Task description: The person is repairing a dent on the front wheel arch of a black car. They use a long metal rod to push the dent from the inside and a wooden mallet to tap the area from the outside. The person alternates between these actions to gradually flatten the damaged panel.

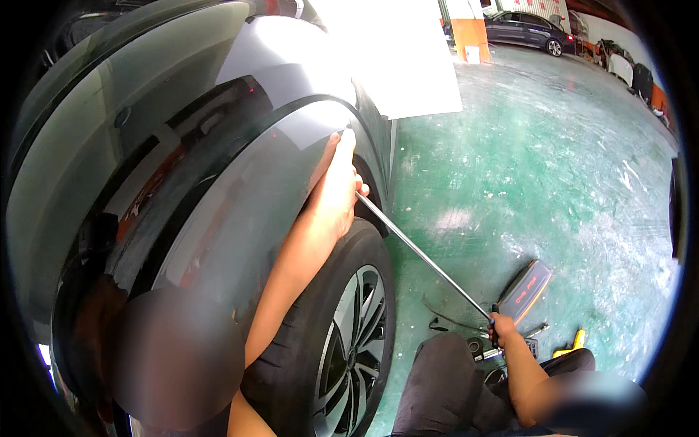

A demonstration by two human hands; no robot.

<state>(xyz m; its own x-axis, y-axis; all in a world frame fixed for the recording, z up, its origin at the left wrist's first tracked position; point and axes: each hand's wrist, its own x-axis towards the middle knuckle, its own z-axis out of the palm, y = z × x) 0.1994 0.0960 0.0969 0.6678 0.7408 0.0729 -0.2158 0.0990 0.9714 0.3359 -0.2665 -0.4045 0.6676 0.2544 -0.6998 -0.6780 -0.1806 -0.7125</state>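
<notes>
My left hand (336,191) reaches up to the edge of a dark, glossy car fender (218,240) above the front wheel. Its thumb and a finger point up along the panel, while the other fingers curl round the upper part of a long, thin metal rod (426,261). The rod's far tip is hidden behind that hand and the wheel arch. Lower right, my right hand (504,329) is closed around the rod's dark handle end. Between the hands the rod slants down to the right, passing beside the tire (375,251) and its spoked wheel rim (353,349).
A grey case (526,290) with an orange edge lies on the green floor (502,167). Around my knees are several tools, a thin cable (448,318) and a yellow tool (571,344). A bright white panel (408,65) stands beyond the car. Another dark car (526,30) is parked far back.
</notes>
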